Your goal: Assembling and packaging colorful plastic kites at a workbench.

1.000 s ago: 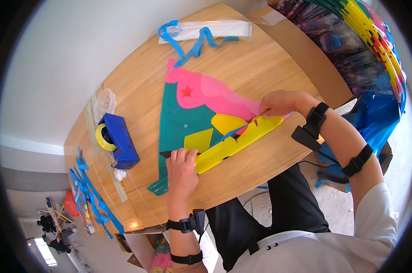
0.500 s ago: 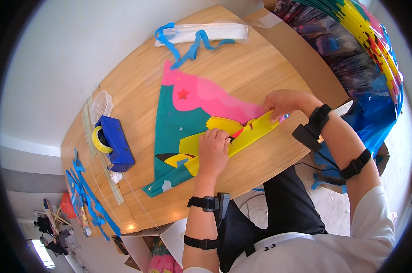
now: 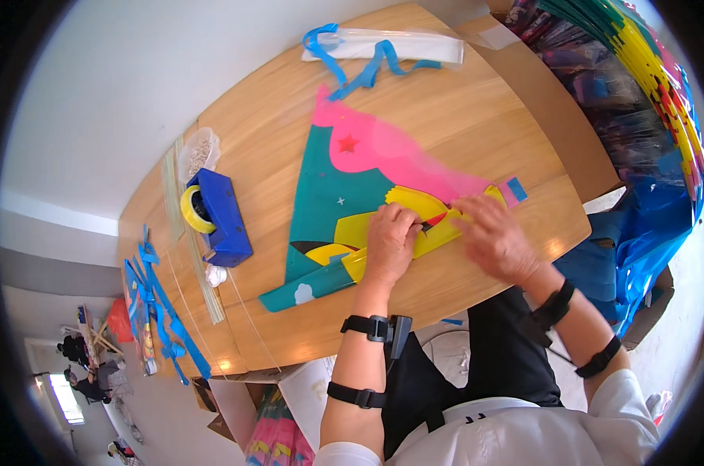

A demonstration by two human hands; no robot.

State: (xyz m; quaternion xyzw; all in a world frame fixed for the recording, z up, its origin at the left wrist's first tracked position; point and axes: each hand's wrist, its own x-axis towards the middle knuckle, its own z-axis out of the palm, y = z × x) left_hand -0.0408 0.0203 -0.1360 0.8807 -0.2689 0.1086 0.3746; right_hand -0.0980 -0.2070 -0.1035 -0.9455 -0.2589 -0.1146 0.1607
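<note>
A triangular plastic kite (image 3: pixel 321 179), printed pink, dark green and yellow, lies on the wooden table. Its near edge is folded over in a long strip, green at the left and yellow to the right. My left hand (image 3: pixel 392 237) is closed on this fold near its middle, fingertips beside a small red-and-black part of the print. My right hand (image 3: pixel 498 237) is over the yellow end of the fold, its fingers bent and loosely apart. A blue patch (image 3: pixel 516 189) shows at the kite's right corner. What lies under my right fingers is hidden.
Left of the kite stand a blue tape dispenser (image 3: pixel 231 225) with yellow tape and a bowl (image 3: pixel 199 154) of small pale pieces. Thin rods (image 3: pixel 204 287) lie nearby. Blue ribbon (image 3: pixel 383 58) rests across a clear packet at the back. Wrapped colourful bundles (image 3: pixel 666 101) stand right.
My right hand has let go of the kite's right corner and come nearer my left hand along the fold. The blue patch now shows. The whole view has shifted somewhat.
</note>
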